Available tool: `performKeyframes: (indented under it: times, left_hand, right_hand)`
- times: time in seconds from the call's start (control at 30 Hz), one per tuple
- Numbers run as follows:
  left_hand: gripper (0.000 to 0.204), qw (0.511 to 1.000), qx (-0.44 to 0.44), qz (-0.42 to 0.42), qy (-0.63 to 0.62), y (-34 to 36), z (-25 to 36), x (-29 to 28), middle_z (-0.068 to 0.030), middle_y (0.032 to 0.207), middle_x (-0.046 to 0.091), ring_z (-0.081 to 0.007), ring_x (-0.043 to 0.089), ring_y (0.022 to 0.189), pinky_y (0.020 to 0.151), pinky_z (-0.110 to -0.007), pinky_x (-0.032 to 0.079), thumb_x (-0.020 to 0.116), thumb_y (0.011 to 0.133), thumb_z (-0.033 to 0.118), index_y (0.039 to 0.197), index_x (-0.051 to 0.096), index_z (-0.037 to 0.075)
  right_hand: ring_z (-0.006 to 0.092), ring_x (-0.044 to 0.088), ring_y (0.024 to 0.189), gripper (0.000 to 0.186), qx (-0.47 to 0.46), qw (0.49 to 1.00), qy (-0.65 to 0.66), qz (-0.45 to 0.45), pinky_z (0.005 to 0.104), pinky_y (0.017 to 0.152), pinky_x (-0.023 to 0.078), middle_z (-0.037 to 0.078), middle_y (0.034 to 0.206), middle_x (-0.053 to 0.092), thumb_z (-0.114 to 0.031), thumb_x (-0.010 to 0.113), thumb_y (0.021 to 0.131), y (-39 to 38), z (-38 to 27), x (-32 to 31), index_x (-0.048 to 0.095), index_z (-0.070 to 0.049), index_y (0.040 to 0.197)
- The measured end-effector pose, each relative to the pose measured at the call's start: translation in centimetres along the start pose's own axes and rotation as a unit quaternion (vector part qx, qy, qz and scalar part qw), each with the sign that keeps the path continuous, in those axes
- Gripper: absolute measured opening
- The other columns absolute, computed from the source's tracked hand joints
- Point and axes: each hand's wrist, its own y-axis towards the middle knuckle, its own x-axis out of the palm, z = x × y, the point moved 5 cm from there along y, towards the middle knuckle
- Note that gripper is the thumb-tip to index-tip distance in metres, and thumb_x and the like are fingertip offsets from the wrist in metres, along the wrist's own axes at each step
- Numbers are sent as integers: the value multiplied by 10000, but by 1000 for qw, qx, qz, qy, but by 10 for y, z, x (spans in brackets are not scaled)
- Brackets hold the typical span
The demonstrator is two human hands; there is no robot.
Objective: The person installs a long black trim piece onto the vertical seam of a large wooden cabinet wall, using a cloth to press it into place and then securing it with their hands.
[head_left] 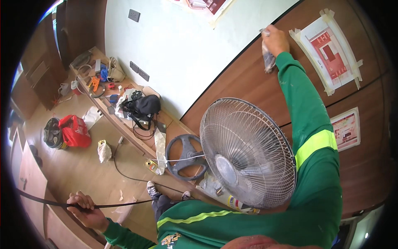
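My right hand (pixel 275 40), arm raised in a green sleeve, grips a crumpled greyish cloth (pixel 268 60) against the brown wood panel (pixel 232 83), at its dark edge beside the white wall (pixel 174 50). Right of that hand, a red-and-white printed sheet (pixel 327 54) is taped to the panel. At lower left my left hand (pixel 85 209) has its fingers closed around a thin black strip or cable (pixel 45 200), which runs across toward my legs. A pedestal-type fan (pixel 244 149) with a wire guard stands just below my right arm, on a grey wheel-shaped base (pixel 184 166).
A long wooden counter (pixel 141 139) along the white wall carries bags (pixel 141 106), tools and clutter. On the floor (pixel 124 166) are a red bag (pixel 76 130), a bucket (pixel 54 133), a small white bag (pixel 103 150) and a trailing cord. Loose boards (pixel 29 174) lean at the left.
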Motion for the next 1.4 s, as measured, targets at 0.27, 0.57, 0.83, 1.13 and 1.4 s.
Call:
performKeyframes:
  times: [0.27, 0.57, 0.83, 1.13, 1.4]
  left_hand:
    - [389, 1000, -3, 8, 6, -2, -2, -6, -1, 771, 303, -65, 305, 613, 449, -183, 265, 465, 1052, 376, 971, 585, 15]
    - [388, 1000, 1, 21, 6, -4, -6, -12, -1, 778, 303, -66, 310, 618, 450, -186, 264, 472, 1049, 377, 974, 582, 13]
    - [383, 1000, -8, 26, 8, -4, -6, -19, -1, 773, 303, -66, 310, 620, 457, -186, 267, 478, 1047, 377, 980, 585, 16]
    - [415, 1000, -16, 21, -6, 2, -9, -23, -2, 769, 311, -63, 305, 620, 458, -177, 263, 446, 1054, 400, 978, 574, 13]
    - [392, 999, -15, 29, -13, 4, -8, -8, 1, 758, 342, -87, 314, 625, 463, -198, 276, 490, 1031, 420, 935, 569, 48]
  right_hand:
    - [414, 664, 936, 297, 11, 995, 47, 86, 478, 807, 531, 215, 976, 707, -326, 654, 834, 17, 12, -15, 687, -83, 1002]
    - [438, 653, 958, 270, 0, 1000, -1, 28, 504, 840, 531, 215, 979, 705, -310, 641, 852, 7, -1, 4, 695, -102, 1014]
    - [431, 660, 944, 304, 33, 988, 40, 148, 482, 844, 532, 224, 967, 702, -338, 652, 833, 32, 12, -48, 702, -89, 1000]
    - [447, 643, 980, 346, 12, 991, 90, 98, 495, 857, 524, 249, 1025, 686, -328, 633, 849, 52, 30, -45, 680, -59, 1061]
    - [446, 634, 1013, 362, -53, 996, -42, -59, 507, 873, 511, 237, 1049, 683, -376, 631, 863, -20, -31, 48, 678, -121, 1116]
